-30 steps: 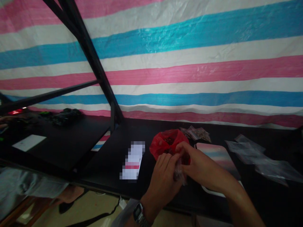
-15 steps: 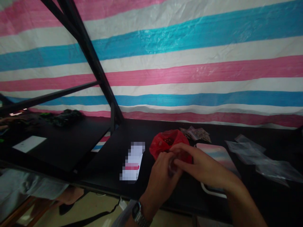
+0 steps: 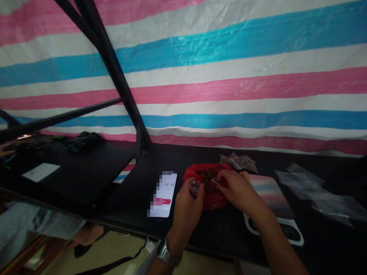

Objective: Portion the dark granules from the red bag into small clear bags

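Two hands work at an open red bag

The red plastic bag (image 3: 219, 201) sits between the front and back edges of the tabletop (image 3: 169, 156), its mouth spread around dark brown bits (image 3: 207, 175). The left hand (image 3: 187, 206), at the bag's near left side, has its fingers curled around crumpled clear plastic (image 3: 195, 186). The right hand (image 3: 237, 189) reaches over the bag's right side, fingertips pinched on a small transparent piece (image 3: 215, 181) above the contents; whether both hold one item, I cannot tell.

Just beside the left hand, toward the tabletop's left edge, lies a lit phone (image 3: 165, 194), partly pixelated. Filled clear sachets (image 3: 239, 162) lie behind the red bag, near the back edge. A white-rimmed scale (image 3: 271, 193) extends under the right forearm toward the front edge; flat clear bags (image 3: 321, 193) overlap farther right.
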A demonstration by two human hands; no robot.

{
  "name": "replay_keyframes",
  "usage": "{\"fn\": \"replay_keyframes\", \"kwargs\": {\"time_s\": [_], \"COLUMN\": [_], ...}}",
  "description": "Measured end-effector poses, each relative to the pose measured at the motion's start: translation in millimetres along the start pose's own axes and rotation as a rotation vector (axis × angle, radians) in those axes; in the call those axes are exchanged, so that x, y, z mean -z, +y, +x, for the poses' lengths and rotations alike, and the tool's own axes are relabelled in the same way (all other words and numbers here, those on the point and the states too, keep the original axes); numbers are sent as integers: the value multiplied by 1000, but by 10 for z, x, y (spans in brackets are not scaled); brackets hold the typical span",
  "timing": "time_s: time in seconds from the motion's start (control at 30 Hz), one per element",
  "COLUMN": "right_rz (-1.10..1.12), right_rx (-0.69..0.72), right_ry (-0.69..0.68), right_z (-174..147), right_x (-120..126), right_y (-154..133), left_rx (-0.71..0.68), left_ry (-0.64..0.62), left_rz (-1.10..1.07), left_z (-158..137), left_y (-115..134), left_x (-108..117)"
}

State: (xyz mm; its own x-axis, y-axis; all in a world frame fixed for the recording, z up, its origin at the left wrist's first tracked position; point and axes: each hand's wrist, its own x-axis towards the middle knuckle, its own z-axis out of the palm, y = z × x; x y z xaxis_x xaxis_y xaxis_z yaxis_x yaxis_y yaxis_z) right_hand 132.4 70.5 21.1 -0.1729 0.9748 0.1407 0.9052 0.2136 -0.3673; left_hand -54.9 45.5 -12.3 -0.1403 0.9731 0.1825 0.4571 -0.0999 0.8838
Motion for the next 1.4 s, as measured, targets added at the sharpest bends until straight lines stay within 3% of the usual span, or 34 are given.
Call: {"fn": "replay_keyframes", "kwargs": {"time_s": [0.23,0.37,0.6,0.77,0.9,1.03,1.23,1.4], "right_rz": [-106,-216,-134,-161,-61,-13,157,299], "right_rx": [-66,-163,-137,-183,-155,-149,-90,-93], "right_ry": [20,10,32,77,29,3,-85,-92], "right_z": [101,109,93,173,185,152,103,91], "right_x": [-115,-131,-144,-214,-214,-160,-106,-160], "right_y": [-106,-204,-312,-408,-430,-384,-388,-412], "left_rx": [50,86,179,263,421,468,478,421], "left_ry": [16,87,157,181,187,201,250,219], "left_rz": [48,8,-216,-441,-761,-987,-1038,-1054], "left_z": [4,-37,-167,-105,-31,-1,0,8], "left_y": [9,49,72,19,2,56,108,88], "left_x": [36,47,77,43,18,50,63,23]}}
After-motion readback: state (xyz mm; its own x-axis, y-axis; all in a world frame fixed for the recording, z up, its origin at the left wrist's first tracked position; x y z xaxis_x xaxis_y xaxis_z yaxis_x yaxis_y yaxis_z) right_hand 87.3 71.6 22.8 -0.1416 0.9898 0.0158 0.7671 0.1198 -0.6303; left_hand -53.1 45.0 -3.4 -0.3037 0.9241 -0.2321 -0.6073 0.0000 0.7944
